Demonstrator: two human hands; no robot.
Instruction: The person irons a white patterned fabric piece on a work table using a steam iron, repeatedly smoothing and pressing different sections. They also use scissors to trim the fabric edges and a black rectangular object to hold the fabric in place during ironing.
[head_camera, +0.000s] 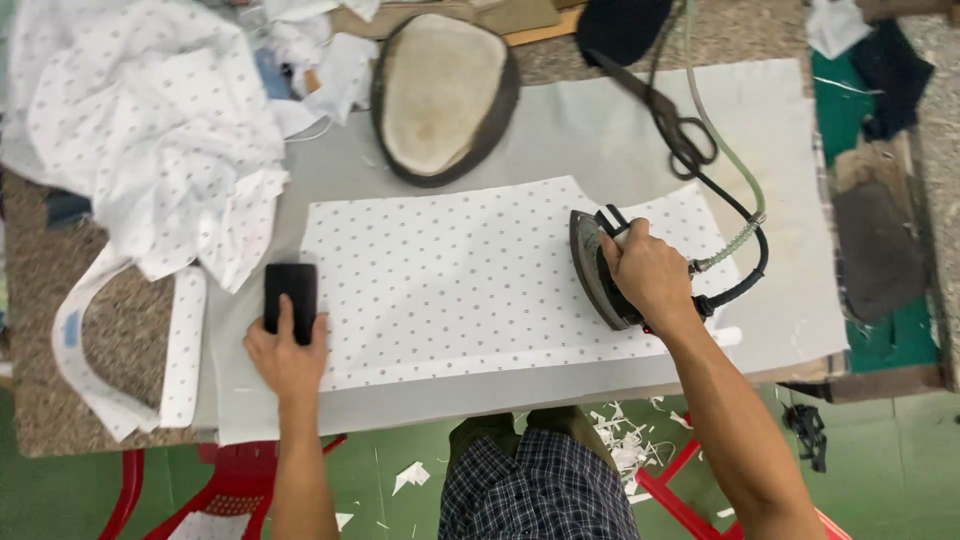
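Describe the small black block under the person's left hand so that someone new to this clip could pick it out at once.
Start at the flat white dotted fabric panel spread across the grey pad. At the panel's left edge, the left hand presses a black block. It is small, rectangular and plain, unlike the corded iron held by the right hand.

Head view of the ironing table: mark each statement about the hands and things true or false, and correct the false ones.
1. The right hand grips an iron. True.
2. The left hand presses a black block on the dotted fabric panel. True.
3. The scissors lie under the left hand. False: they lie at the table's far side, beyond the iron.
4. The oval pad sits on the dotted panel. False: it lies beyond it.
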